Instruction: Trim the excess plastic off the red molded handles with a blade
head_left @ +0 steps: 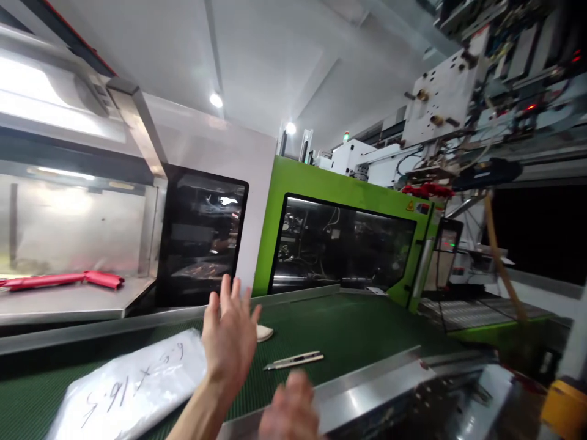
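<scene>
My left hand (232, 339) is raised over the green ribbed conveyor belt (358, 321), its fingers spread and nothing in them. My right hand (291, 410) is low at the belt's near edge, blurred, and how its fingers are set does not show clearly. A utility knife (296, 360) lies on the belt just beyond the right hand, touched by neither. To the left of my left wrist lies a white plastic package (132, 388) with handwritten black figures. A small off-white object (263, 333) is partly hidden behind my left hand; its kind is unclear.
Metal side rails (362, 388) border the belt. Behind it stands a green and white machine (343, 189) with dark windows. Red rolled pieces (50, 280) rest on a steel ledge at left. Machine parts with cables (440, 104) hang overhead at right.
</scene>
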`<state>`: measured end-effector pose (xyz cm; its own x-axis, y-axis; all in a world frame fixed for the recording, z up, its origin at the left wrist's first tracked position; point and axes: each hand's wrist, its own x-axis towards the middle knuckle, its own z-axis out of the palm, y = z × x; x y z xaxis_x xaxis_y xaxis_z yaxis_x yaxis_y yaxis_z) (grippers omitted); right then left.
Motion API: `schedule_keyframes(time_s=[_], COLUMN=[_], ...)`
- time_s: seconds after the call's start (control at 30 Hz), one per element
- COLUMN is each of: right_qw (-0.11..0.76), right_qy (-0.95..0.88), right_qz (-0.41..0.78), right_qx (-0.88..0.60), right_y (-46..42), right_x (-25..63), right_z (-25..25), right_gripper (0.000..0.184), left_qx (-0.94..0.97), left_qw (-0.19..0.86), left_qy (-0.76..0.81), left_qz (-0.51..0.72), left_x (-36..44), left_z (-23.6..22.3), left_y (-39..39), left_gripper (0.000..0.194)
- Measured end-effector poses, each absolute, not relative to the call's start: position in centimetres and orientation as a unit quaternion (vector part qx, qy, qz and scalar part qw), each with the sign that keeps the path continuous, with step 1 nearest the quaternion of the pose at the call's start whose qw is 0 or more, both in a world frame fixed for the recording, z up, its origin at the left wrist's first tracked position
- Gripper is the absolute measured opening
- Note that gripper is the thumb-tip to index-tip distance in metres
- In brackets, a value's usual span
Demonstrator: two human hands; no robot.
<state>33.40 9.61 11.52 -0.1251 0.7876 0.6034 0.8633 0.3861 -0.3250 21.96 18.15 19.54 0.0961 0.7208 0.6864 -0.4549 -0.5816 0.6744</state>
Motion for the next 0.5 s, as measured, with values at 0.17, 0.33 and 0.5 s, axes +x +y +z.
schedule_keyframes(time_s=[0.17,0.33,0.5], right_qw=[0.460,0.464,0.555], right_qy=[-0.740,-0.740,-0.703], right_qz=[-0.034,0.030,0.217], right_qx=[-0.489,-0.487,-0.388], right_y=[13.5,13.5,11.7], right_x=[32.7,29.4,29.7], right_z=[19.8,20.1,18.1], right_gripper=[0.070,0.069,0.075], left_qx=[0.444,0.349,0.329], left_qw=[0.648,0.715,0.733], left_qy=[0.037,0.016,0.020], left_qz=[0.618,0.605,0.596], left_x=[24.5,25.9,24.9], left_z=[21.0,20.4,19.5], left_y=[16.8,17.6,19.5], left_gripper=[0.067,0.052,0.053])
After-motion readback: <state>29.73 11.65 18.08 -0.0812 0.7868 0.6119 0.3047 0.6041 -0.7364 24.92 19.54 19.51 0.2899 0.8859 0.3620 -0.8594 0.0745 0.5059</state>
